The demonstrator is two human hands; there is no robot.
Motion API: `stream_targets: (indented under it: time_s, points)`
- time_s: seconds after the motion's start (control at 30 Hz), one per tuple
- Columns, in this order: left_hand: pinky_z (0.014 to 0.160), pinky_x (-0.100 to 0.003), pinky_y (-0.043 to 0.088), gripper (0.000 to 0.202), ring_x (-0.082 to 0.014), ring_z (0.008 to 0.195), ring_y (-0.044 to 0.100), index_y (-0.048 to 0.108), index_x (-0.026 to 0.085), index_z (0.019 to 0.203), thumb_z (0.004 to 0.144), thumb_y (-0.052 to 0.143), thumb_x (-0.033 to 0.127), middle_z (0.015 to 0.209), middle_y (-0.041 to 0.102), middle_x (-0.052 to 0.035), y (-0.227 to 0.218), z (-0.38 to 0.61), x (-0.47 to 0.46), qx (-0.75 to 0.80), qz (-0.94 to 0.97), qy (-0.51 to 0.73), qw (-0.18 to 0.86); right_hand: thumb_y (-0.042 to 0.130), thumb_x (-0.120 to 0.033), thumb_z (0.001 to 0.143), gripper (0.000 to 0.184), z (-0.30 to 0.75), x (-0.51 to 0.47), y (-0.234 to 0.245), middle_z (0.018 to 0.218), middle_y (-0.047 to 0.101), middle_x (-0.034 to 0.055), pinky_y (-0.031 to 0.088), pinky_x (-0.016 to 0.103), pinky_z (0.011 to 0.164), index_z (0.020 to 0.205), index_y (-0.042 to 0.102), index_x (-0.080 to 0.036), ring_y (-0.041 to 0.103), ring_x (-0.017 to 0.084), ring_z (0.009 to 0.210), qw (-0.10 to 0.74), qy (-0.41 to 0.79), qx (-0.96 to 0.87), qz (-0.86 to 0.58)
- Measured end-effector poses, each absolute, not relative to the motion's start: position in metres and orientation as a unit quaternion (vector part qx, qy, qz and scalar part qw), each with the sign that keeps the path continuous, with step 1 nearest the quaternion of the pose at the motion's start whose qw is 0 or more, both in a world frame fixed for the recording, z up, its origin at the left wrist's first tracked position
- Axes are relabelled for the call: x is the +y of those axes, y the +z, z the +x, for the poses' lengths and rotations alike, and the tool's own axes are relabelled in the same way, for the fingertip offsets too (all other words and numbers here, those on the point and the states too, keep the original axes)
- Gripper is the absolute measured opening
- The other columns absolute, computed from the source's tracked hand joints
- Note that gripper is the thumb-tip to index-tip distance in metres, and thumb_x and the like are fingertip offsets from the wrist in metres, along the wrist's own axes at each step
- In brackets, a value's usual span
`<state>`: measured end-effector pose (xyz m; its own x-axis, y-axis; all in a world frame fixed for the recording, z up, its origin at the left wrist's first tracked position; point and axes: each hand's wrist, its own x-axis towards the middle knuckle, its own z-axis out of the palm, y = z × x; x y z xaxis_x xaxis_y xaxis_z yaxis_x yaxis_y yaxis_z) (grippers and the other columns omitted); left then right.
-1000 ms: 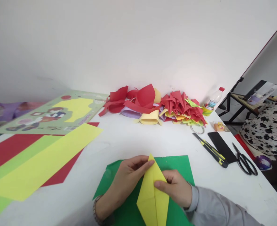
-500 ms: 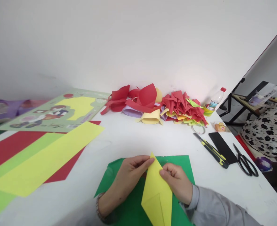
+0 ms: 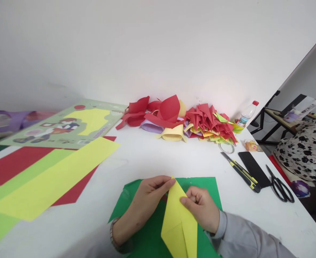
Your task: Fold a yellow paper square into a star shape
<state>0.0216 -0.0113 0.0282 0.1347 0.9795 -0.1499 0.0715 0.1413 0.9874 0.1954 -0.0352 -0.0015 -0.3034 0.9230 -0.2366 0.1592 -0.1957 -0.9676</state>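
Observation:
A sheet of yellow paper (image 3: pixel 177 222), folded into a long kite shape with a flap creased near its lower end, is held between both hands. My left hand (image 3: pixel 151 195) pinches its pointed top between thumb and fingers. Lower down, my right hand (image 3: pixel 203 208) grips the right-hand edge, the thumb lying on the front face and the fingers curled behind. Beneath them lies a green sheet (image 3: pixel 206 186) on the white table. The bottom tip of the yellow paper runs out of view.
Yellow strips (image 3: pixel 58 179) and red sheets lie left, before a printed green board (image 3: pixel 50 139). Red paper shapes (image 3: pixel 168 109) and folded pieces (image 3: pixel 206 118) line the wall. A utility knife (image 3: pixel 241 172), black scissors (image 3: pixel 281 186), tape roll (image 3: pixel 226 147) and bottle (image 3: pixel 246 114) stand right.
My right thumb has slid slightly up and left along the yellow paper's edge. My left hand keeps its pinch at the tip. The view has shifted a little.

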Motion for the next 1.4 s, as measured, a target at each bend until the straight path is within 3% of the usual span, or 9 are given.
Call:
stream_targets:
  time_s: [0.37, 0.63, 0.87, 1.07, 1.4]
  points:
    - [0.053, -0.025, 0.031, 0.038, -0.0124, 0.057, 0.035, 0.058, 0.017, 0.052, 0.068, 0.064, 0.051, 0.054, 0.043, 0.0027, 0.020, 0.028, -0.018, 0.485, 0.555, 0.381, 0.559, 0.061, -0.075, 0.072, 0.061, 0.193, -0.035, -0.002, 0.050, 0.023, -0.0111, 0.016, 0.024, 0.045, 0.057, 0.037, -0.021, 0.019, 0.006, 0.048, 0.346, 0.551, -0.586, -0.482]
    - [0.051, -0.024, 0.037, 0.037, -0.0125, 0.054, 0.045, 0.066, 0.017, 0.064, 0.068, 0.066, 0.054, 0.057, 0.054, 0.0018, 0.022, 0.030, -0.018, 0.472, 0.540, 0.340, 0.609, 0.059, -0.077, 0.071, 0.060, 0.196, -0.032, -0.003, 0.048, 0.033, -0.0093, 0.021, 0.022, 0.043, 0.059, 0.042, -0.021, 0.026, 0.006, 0.045, 0.388, 0.526, -0.550, -0.521]
    - [0.045, -0.024, 0.036, 0.040, -0.0114, 0.046, 0.044, 0.054, 0.020, 0.056, 0.066, 0.064, 0.057, 0.052, 0.048, 0.0046, 0.014, 0.031, -0.021, 0.467, 0.569, 0.253, 0.627, 0.061, -0.073, 0.072, 0.057, 0.203, -0.023, -0.004, 0.047, 0.033, -0.0088, 0.021, 0.022, 0.043, 0.058, 0.044, -0.021, 0.025, 0.007, 0.045, 0.436, 0.481, -0.529, -0.547]
    - [0.045, -0.024, 0.037, 0.043, -0.0114, 0.044, 0.043, 0.042, 0.022, 0.049, 0.067, 0.063, 0.056, 0.046, 0.042, 0.0062, 0.019, 0.033, -0.022, 0.464, 0.564, 0.265, 0.630, 0.060, -0.066, 0.077, 0.053, 0.203, -0.026, -0.004, 0.047, 0.031, -0.0084, 0.021, 0.023, 0.044, 0.057, 0.044, -0.021, 0.025, 0.007, 0.046, 0.446, 0.444, -0.557, -0.543]
    - [0.050, -0.028, 0.048, 0.037, -0.0146, 0.046, 0.057, 0.059, 0.017, 0.055, 0.054, 0.079, 0.048, 0.050, 0.061, 0.0013, 0.020, 0.030, -0.019, 0.473, 0.498, 0.223, 0.692, 0.058, -0.064, 0.079, 0.048, 0.207, -0.021, -0.006, 0.048, 0.035, -0.0075, 0.025, 0.023, 0.045, 0.061, 0.051, -0.020, 0.028, 0.008, 0.047, 0.459, 0.422, -0.543, -0.562]
